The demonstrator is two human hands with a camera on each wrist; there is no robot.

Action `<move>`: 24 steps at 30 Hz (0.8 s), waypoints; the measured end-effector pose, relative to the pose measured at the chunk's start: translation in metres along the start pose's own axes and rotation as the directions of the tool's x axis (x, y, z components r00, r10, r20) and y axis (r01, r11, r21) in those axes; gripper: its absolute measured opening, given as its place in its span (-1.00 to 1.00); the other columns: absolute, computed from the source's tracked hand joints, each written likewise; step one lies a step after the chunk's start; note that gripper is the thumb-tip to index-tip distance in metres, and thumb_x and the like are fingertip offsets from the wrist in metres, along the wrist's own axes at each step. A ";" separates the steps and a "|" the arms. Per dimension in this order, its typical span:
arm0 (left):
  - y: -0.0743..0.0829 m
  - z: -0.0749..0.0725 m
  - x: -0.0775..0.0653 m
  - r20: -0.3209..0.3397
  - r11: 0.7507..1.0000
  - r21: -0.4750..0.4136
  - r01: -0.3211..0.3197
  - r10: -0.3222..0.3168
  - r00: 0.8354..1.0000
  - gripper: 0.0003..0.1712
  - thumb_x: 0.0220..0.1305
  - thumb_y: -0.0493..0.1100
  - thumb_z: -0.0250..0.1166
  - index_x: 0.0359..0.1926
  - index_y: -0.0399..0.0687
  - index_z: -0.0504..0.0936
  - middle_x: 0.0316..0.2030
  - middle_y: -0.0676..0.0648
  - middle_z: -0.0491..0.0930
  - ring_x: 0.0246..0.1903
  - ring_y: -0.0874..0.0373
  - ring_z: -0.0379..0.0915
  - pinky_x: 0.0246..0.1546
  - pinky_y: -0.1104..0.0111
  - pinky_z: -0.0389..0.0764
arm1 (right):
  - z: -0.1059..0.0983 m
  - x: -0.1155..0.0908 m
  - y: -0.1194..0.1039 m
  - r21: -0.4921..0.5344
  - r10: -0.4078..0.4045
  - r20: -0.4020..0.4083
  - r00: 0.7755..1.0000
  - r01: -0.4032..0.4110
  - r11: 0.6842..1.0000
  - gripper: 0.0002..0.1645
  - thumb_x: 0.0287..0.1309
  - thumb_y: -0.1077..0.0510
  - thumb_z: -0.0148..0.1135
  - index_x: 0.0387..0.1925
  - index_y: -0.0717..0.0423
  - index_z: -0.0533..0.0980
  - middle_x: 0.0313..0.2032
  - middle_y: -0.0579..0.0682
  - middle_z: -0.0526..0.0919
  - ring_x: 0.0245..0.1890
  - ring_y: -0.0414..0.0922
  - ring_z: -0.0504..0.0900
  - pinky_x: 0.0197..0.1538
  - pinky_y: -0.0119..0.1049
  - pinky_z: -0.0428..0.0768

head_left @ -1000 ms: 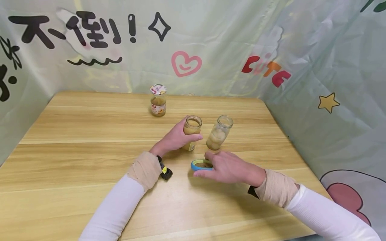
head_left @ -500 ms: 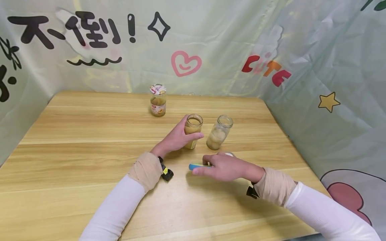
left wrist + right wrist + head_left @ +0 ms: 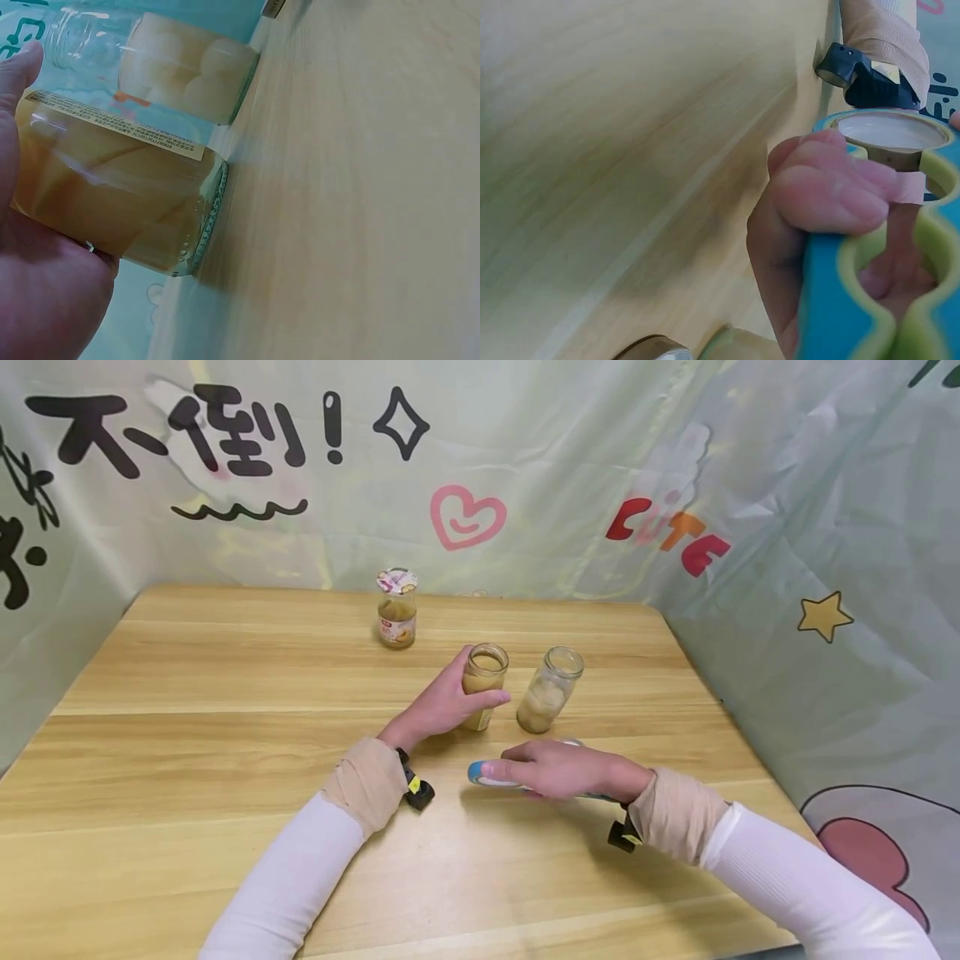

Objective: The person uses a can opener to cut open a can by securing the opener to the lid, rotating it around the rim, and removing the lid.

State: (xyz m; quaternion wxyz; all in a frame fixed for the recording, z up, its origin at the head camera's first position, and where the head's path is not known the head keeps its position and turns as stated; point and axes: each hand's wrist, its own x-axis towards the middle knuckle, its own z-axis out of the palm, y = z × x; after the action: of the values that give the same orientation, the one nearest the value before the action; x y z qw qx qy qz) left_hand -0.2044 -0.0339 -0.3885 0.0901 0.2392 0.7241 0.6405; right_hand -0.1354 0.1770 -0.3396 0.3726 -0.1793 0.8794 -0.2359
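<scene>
My left hand [image 3: 442,703] grips an uncovered glass jar of yellow-brown fruit [image 3: 483,681]. In the left wrist view the jar's base is close to the tabletop, and a printed label [image 3: 112,124] runs along its side. My right hand [image 3: 558,768] holds a blue jar opener [image 3: 476,772] with yellow-green scalloped inner edges, above the table in front of the jars. In the right wrist view my fingers [image 3: 832,187] curl over the opener's side. A round lid [image 3: 892,131], its pale face showing, sits in the opener's far end.
Just right of the held jar stands another uncovered glass jar [image 3: 543,697] with pale round fruit. A third jar [image 3: 397,618], with a patterned cover, is near the table's back edge. Behind my right hand a small round lid [image 3: 573,742] partly shows. Printed curtains [image 3: 345,543] border the table.
The opener has been tipped over in my right hand, from flat through edge-on to showing a white face. My left hand stays on its jar.
</scene>
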 end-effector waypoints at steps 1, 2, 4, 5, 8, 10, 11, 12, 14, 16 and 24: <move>0.000 0.000 0.000 0.000 1.000 0.000 -0.002 0.002 1.000 -0.31 0.35 -0.01 0.43 0.37 0.12 0.28 0.05 -0.08 0.60 0.00 0.06 0.57 0.17 0.15 0.59 | 0.000 0.001 0.000 0.009 0.002 0.008 1.000 -0.002 1.000 -0.23 0.27 -0.65 -0.04 -0.22 -0.10 0.61 -0.58 -0.11 0.45 -0.61 -0.19 0.35 -0.48 -0.34 0.35; 0.000 0.000 0.000 0.000 1.000 0.000 -0.004 0.004 1.000 -0.32 0.36 -0.02 0.42 0.36 0.11 0.28 0.05 -0.08 0.60 0.00 0.06 0.57 0.16 0.15 0.60 | -0.001 0.002 0.001 0.020 0.003 0.019 1.000 -0.003 1.000 -0.24 0.27 -0.65 -0.04 -0.18 -0.12 0.62 -0.57 -0.10 0.46 -0.61 -0.18 0.35 -0.49 -0.34 0.35; -0.001 0.000 0.001 0.000 1.000 0.001 -0.006 0.006 1.000 -0.32 0.36 -0.02 0.42 0.37 0.11 0.28 0.05 -0.08 0.60 0.00 0.06 0.58 0.16 0.15 0.60 | -0.001 0.004 0.002 0.047 0.008 0.039 0.999 -0.010 0.999 -0.25 0.28 -0.65 -0.05 -0.13 -0.15 0.62 -0.56 -0.07 0.48 -0.63 -0.17 0.34 -0.52 -0.34 0.35; -0.001 0.000 0.001 0.001 1.000 0.000 -0.008 0.008 1.000 -0.32 0.36 -0.03 0.42 0.37 0.10 0.28 0.05 -0.09 0.60 0.00 0.06 0.58 0.16 0.15 0.60 | -0.002 0.005 0.002 0.065 0.010 0.049 0.999 -0.013 0.998 -0.25 0.28 -0.64 -0.05 -0.11 -0.15 0.61 -0.56 -0.06 0.49 -0.65 -0.17 0.33 -0.53 -0.34 0.34; -0.001 0.000 0.001 0.002 1.000 0.003 -0.008 0.008 1.000 -0.31 0.35 -0.02 0.43 0.37 0.10 0.28 0.06 -0.09 0.60 0.01 0.07 0.58 0.16 0.16 0.60 | -0.003 0.007 0.003 0.105 0.011 0.075 0.997 -0.018 0.994 -0.24 0.30 -0.63 -0.06 -0.10 -0.11 0.62 -0.55 -0.05 0.51 -0.69 -0.17 0.30 -0.56 -0.36 0.33; -0.002 0.000 0.001 0.003 1.000 0.002 -0.009 0.009 1.000 -0.31 0.35 -0.02 0.43 0.36 0.10 0.28 0.06 -0.10 0.60 0.00 0.07 0.58 0.16 0.15 0.61 | -0.004 0.009 0.004 0.129 0.009 0.093 0.996 -0.021 0.991 -0.21 0.32 -0.61 -0.06 -0.14 -0.06 0.64 -0.57 -0.05 0.50 -0.71 -0.18 0.28 -0.57 -0.37 0.33; -0.001 0.000 0.001 0.003 1.000 0.002 -0.011 0.011 1.000 -0.32 0.36 -0.02 0.42 0.36 0.10 0.28 0.05 -0.10 0.60 0.00 0.07 0.58 0.16 0.15 0.61 | -0.004 0.009 0.005 0.136 0.005 0.101 0.995 -0.019 0.991 -0.20 0.33 -0.61 -0.06 -0.17 -0.03 0.65 -0.58 -0.06 0.49 -0.72 -0.18 0.27 -0.57 -0.37 0.32; -0.002 0.000 0.001 0.002 1.000 0.003 -0.011 0.011 1.000 -0.32 0.35 -0.01 0.43 0.36 0.10 0.28 0.04 -0.09 0.60 0.00 0.07 0.58 0.16 0.16 0.61 | -0.004 0.010 0.005 0.135 0.002 0.107 0.994 -0.017 0.991 -0.18 0.33 -0.61 -0.07 -0.20 -0.01 0.66 -0.60 -0.07 0.48 -0.74 -0.18 0.26 -0.57 -0.37 0.31; -0.002 0.000 0.002 0.001 1.000 0.001 -0.014 0.014 1.000 -0.32 0.36 -0.01 0.42 0.35 0.09 0.29 0.04 -0.08 0.60 -0.01 0.07 0.59 0.15 0.15 0.61 | -0.004 0.012 0.007 0.133 0.002 0.121 0.993 -0.018 0.991 -0.15 0.32 -0.63 -0.08 -0.25 0.01 0.66 -0.63 -0.09 0.46 -0.75 -0.18 0.25 -0.57 -0.37 0.31; -0.002 0.000 0.002 0.000 1.000 0.002 -0.015 0.015 1.000 -0.32 0.36 -0.01 0.42 0.36 0.09 0.29 0.04 -0.08 0.60 -0.01 0.07 0.59 0.15 0.16 0.61 | -0.004 0.014 0.008 0.124 0.006 0.130 0.992 -0.022 0.992 -0.12 0.30 -0.65 -0.09 -0.33 0.02 0.66 -0.66 -0.10 0.46 -0.77 -0.18 0.26 -0.57 -0.37 0.32; -0.002 0.000 0.002 -0.002 1.000 -0.002 -0.011 0.011 1.000 -0.32 0.35 -0.02 0.43 0.36 0.09 0.29 0.06 -0.09 0.60 0.00 0.08 0.58 0.16 0.17 0.61 | -0.005 0.020 0.010 0.203 -0.056 0.209 0.976 0.012 0.979 -0.06 0.39 -0.61 -0.21 -0.47 0.12 0.56 -0.67 -0.07 0.47 -0.77 -0.18 0.29 -0.62 -0.38 0.32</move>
State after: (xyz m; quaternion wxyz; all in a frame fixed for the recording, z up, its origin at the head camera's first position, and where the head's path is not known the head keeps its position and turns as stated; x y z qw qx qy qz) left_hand -0.2067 -0.0332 -0.3902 0.0859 0.2424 0.7224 0.6419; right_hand -0.1536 0.1769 -0.3542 0.4771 -0.1803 0.8028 -0.3088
